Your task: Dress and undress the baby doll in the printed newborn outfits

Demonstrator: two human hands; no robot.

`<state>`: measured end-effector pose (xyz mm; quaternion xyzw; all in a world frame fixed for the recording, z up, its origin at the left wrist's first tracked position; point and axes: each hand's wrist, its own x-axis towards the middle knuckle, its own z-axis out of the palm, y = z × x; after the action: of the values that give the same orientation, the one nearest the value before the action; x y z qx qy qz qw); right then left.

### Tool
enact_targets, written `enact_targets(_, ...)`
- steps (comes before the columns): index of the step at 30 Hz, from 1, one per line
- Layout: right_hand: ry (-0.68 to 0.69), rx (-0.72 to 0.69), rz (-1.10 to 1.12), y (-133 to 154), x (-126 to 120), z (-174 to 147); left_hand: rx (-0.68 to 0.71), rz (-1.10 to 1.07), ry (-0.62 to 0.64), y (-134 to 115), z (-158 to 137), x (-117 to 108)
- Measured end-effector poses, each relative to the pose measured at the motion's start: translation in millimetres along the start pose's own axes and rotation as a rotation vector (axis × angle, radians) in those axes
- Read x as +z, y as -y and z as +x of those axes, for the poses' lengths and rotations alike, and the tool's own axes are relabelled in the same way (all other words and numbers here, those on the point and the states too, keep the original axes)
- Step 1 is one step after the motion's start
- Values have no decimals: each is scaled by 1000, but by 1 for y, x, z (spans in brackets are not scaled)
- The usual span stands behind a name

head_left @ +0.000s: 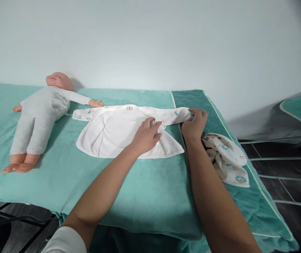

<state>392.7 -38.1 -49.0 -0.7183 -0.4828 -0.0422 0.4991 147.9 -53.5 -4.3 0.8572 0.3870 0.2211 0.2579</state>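
A white baby shirt (116,135) lies spread on the green bed cover, opened out with its plain inner side up and a small label at the neck. Its sleeves carry a small coloured print and stretch to both sides. My left hand (146,135) is on the shirt near the right armpit, fingers curled on a fold of the fabric. At the end of the right sleeve, my right hand (194,123) pinches the cuff between thumb and fingers. A baby doll (41,114) in a white body lies to the left, one hand near the left sleeve.
A crumpled printed baby garment (228,158) lies right of my right forearm on the darker quilted cover (261,207). The light green cover (145,196) spans the bed. Behind stands a white wall (150,45). A metal bed frame (284,158) shows at right.
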Motion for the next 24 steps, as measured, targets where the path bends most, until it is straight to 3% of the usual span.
enact_targets(2,79,-125,-25,10,2,-4,25,80,-26,-1,-6,0)
enact_targets(5,322,-214,-41,21,5,-9,108,169,11,-2,-13,0)
enact_targets(7,394,-189,-60,26,4,-12,146,217,76,-3,-17,-1)
enact_targets(10,355,-142,-3,36,-4,-16,143,260,138,-7,-19,-5)
enact_targets(13,375,-72,131,53,-11,-24,138,257,97,-11,-18,-11)
enact_targets(17,556,63,255,71,-10,-28,200,265,80,-21,-19,-13)
enact_targets(21,684,139,234,75,-6,-18,289,344,115,-38,-26,-3)
enact_targets(24,686,139,285,76,-5,-9,321,463,58,-49,-33,7)
